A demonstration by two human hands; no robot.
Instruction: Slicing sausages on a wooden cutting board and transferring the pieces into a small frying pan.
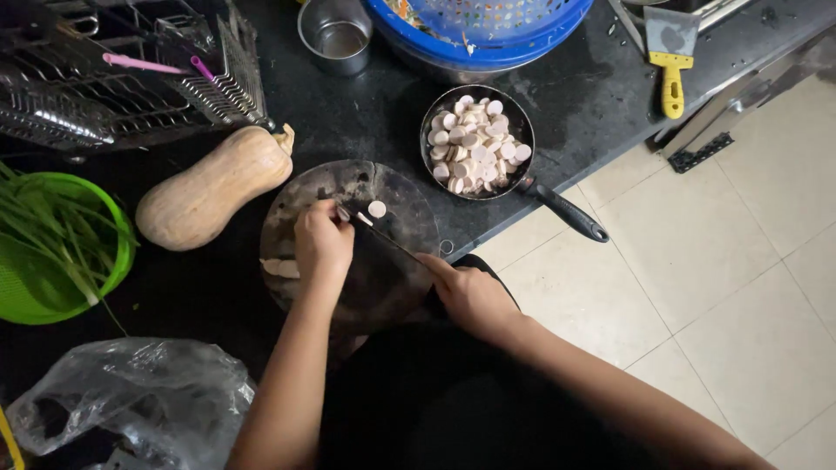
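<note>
Left hand [322, 244] curled shut over a short pale sausage piece [341, 211] on the round dark cutting board [300, 196], fingertips pinching the stub down near the board's middle; right hand [470, 296] closed around the handle of a knife [383, 235], blade angled up and left across the board, tip meeting the stub just beside the left fingers. One cut round slice [376, 209] lying flat on the board, just right of the blade tip; a few pale scraps [280, 267] at the board's left edge, beside the left wrist.

Beyond the board, up and to the right — a small black-handled pan [557, 209] heaped with round pale slices [475, 144], handle pointing down-right over the counter edge. Left of the board, a tan butternut squash [213, 187] lying on its side, stem toward the board; further left, a green colander [117, 261] holding long green stalks [52, 235]. Wire dish rack [131, 87] at upper left; steel cup [335, 35] and blue basket [488, 35] at the top; yellow-handled scraper [671, 70] at upper right, well apart from the hands. Crumpled clear plastic bag [131, 392] at lower left — near the left elbow; all on a dark stone counter [592, 104], pale tiled floor [740, 287] to the right.
</note>
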